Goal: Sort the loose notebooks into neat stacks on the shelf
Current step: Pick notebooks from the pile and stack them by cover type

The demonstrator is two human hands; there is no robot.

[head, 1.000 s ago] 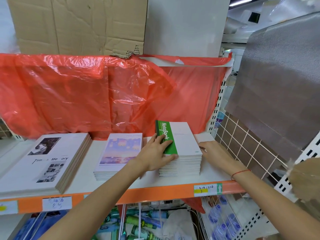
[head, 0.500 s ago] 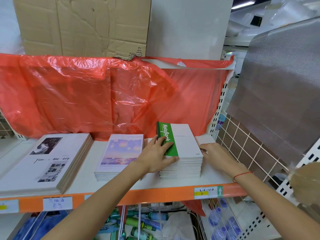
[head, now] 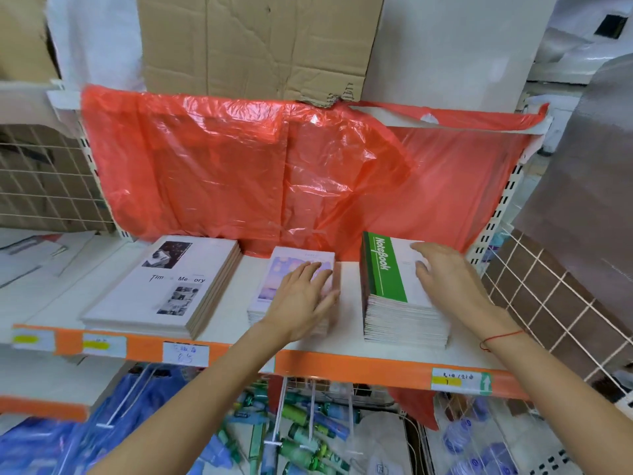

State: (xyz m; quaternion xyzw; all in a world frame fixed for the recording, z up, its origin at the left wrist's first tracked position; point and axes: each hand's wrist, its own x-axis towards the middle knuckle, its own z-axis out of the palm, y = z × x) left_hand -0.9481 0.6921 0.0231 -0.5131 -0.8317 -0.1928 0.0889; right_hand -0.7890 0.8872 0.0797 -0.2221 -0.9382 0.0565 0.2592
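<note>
Resting flat, both hands open: left hand on pastel stack, right hand over green-spined stack, bare shelf between

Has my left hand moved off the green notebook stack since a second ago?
Yes. The left hand went left from the green notebook stack and now rests on the pastel stack beside it.

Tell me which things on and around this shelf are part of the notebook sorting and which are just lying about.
Part of the job: green NoteBook stack under the right hand; pastel-cover stack under the left hand; Time Memory stack; shelf.

Just lying about: red plastic sheet; cardboard; price labels; bottles below.
</note>
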